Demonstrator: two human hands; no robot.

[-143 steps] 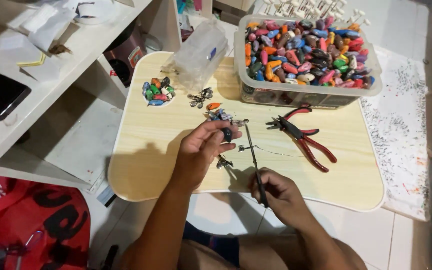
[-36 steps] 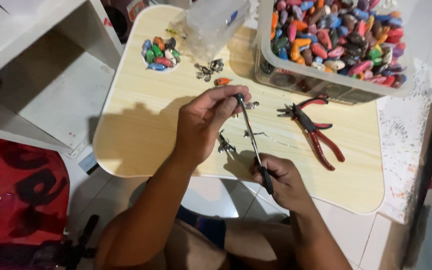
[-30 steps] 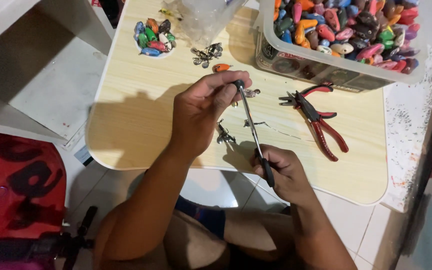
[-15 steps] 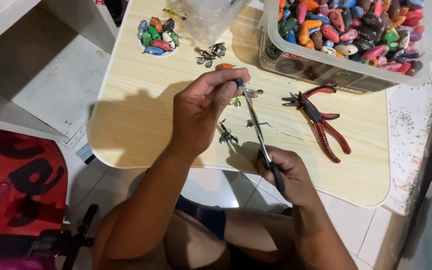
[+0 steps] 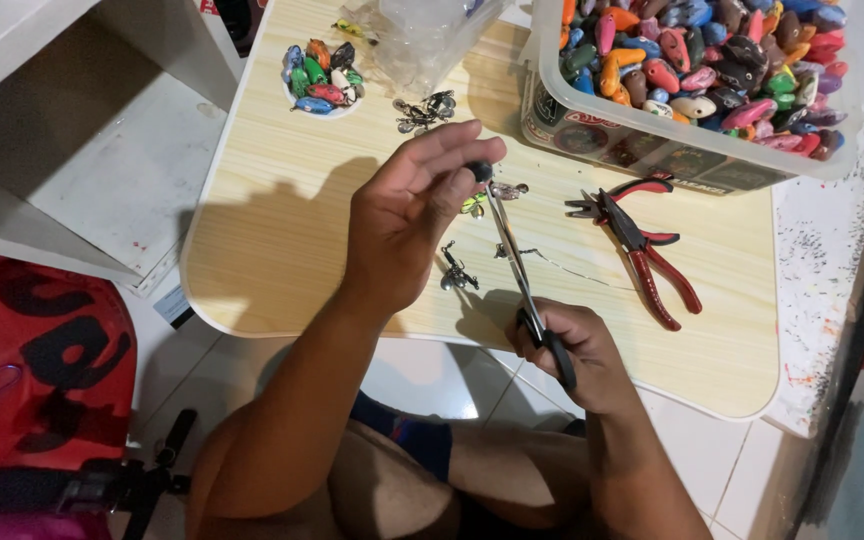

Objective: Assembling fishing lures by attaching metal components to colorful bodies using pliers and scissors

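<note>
The wooden counter (image 5: 282, 240) carries all the work. At its far right corner stands a clear plastic bin (image 5: 692, 150) of coloured lure bodies, cut off by the frame top. A clear bag (image 5: 422, 40) lies at the far edge, contents unreadable. Red-handled pliers (image 5: 642, 245) lie flat near the right edge, set aside within reach. A small dish of coloured lures (image 5: 322, 75) sits at the far left corner, and loose metal hooks (image 5: 427, 108) lie just beside it.

Over the counter's middle, the left hand (image 5: 402, 215) pinches a small dark piece (image 5: 480, 171) between thumb and fingertips, grip closed on it, apparently steadying it for the tool. The right hand (image 5: 567, 345), at the near edge, is closed around the handle of a slim long-nosed tool (image 5: 512, 260), whose tip meets the piece. The tip's contact is too small to resolve.
</note>
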